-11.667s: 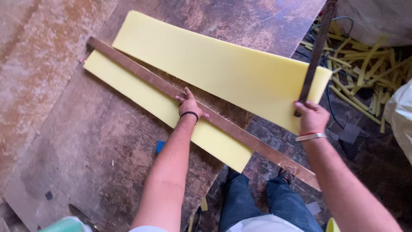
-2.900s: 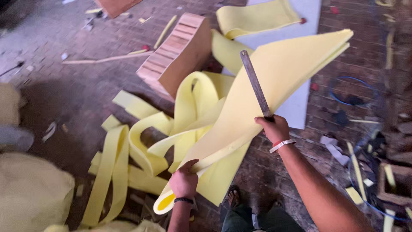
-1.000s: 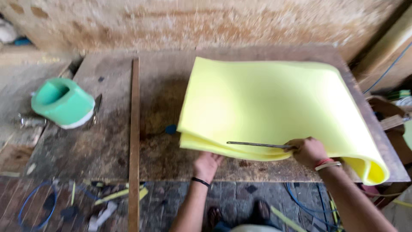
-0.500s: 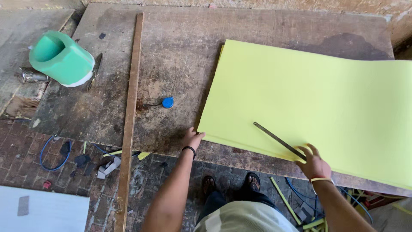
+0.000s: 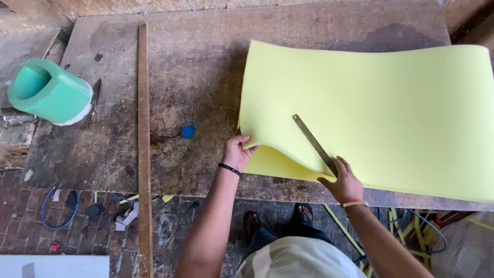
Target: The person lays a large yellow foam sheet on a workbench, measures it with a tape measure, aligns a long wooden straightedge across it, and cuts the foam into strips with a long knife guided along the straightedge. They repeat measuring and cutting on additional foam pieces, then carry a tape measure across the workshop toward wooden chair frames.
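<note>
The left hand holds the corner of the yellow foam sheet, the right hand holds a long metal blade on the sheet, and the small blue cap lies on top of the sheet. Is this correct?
Not quite. In the head view the small blue cap lies on the bare wooden table, left of the yellow foam sheet, not on it. The left hand and right hand with the metal blade are as you say.

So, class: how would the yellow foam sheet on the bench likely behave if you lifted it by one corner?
The yellow foam sheet would probably flop: its edge already waves and lifts at the left hand. It looks thin and spongy, so likely light for its size. It is unlikely to roll.
</note>
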